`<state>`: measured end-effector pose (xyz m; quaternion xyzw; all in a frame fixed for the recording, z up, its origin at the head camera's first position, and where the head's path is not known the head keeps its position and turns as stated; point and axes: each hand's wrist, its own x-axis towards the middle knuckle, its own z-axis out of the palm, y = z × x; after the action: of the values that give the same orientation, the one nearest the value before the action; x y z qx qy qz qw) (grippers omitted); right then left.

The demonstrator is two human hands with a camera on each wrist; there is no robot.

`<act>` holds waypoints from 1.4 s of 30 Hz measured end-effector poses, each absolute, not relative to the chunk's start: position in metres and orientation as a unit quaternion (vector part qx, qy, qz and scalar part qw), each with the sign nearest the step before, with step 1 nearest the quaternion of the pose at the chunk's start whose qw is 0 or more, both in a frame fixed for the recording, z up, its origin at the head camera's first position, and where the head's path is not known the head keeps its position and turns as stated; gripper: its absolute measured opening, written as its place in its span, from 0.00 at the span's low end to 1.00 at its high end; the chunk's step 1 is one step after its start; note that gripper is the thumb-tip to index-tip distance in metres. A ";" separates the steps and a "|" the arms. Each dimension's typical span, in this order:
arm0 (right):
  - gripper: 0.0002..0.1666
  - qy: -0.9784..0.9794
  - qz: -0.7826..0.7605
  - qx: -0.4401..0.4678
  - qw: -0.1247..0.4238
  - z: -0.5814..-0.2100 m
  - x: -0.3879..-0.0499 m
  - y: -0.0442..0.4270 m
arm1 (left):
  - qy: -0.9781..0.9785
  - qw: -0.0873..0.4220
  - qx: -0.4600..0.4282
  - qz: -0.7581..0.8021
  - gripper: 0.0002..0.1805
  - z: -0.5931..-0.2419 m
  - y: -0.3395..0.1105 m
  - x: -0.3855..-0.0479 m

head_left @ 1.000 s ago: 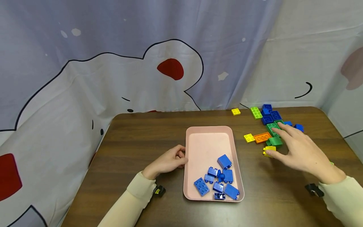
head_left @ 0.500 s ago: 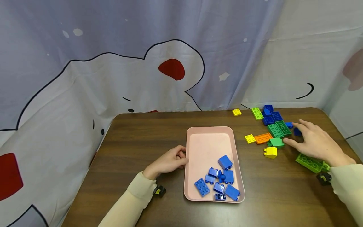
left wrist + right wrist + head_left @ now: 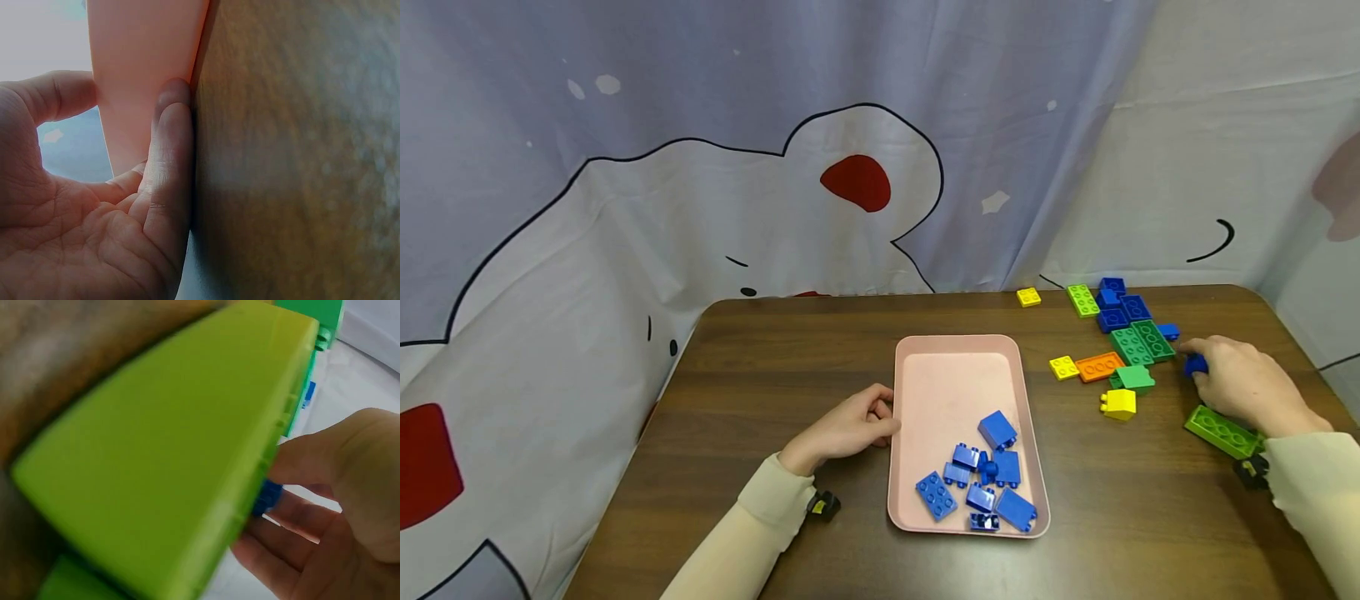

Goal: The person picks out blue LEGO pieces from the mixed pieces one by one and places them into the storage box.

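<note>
My left hand (image 3: 846, 423) lies at the left rim of the pink tray (image 3: 955, 346); in the left wrist view its thumb and fingers hold the tray's side wall (image 3: 134, 75). Several blue bricks (image 3: 934, 496) lie in the tray's near half. At the right of the table my right hand (image 3: 1255, 385) has its fingers curled round a small dark blue brick (image 3: 1196, 364). In the right wrist view that blue brick (image 3: 267, 496) shows between thumb and fingers, partly hidden by a large lime brick (image 3: 169, 444) near the camera.
Left of the right hand lie green bricks (image 3: 1132, 346), an orange brick (image 3: 1100, 367) and yellow bricks (image 3: 1118, 405). More blue bricks (image 3: 1135, 307) and a lime brick (image 3: 1083, 301) are near the back edge. A long lime brick (image 3: 1221, 431) lies beside the right wrist.
My right hand has moved right, away from the green and yellow bricks, and its fingers have closed on the dark blue brick. The left hand and tray have stayed in place.
</note>
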<state>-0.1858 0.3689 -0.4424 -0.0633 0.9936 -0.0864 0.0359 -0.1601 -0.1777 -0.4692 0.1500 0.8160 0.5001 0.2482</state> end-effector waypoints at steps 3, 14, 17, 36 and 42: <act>0.29 0.993 -0.089 -0.062 0.043 -0.443 -0.186 0.369 | 0.816 0.246 0.152 0.500 0.26 -0.470 -0.178 -0.160; 0.18 0.991 -0.114 -0.053 -0.054 -0.433 -0.169 0.343 | 0.817 0.251 0.152 0.497 0.27 -0.468 -0.179 -0.160; 0.19 0.985 -0.126 -0.072 -0.092 -0.426 -0.161 0.325 | 0.819 0.251 0.151 0.494 0.27 -0.468 -0.179 -0.161; 0.15 0.946 -0.204 -0.202 -0.148 -0.413 -0.130 0.197 | 0.819 0.252 0.149 0.494 0.26 -0.466 -0.178 -0.159; 0.14 0.940 -0.222 -0.226 -0.127 -0.416 -0.127 0.166 | 0.822 0.251 0.146 0.489 0.26 -0.467 -0.178 -0.160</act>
<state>-0.1271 0.1659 -0.4158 -0.2265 0.9397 -0.2225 -0.1275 -0.1600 -0.1780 -0.4671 0.1464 0.8223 0.4895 0.2506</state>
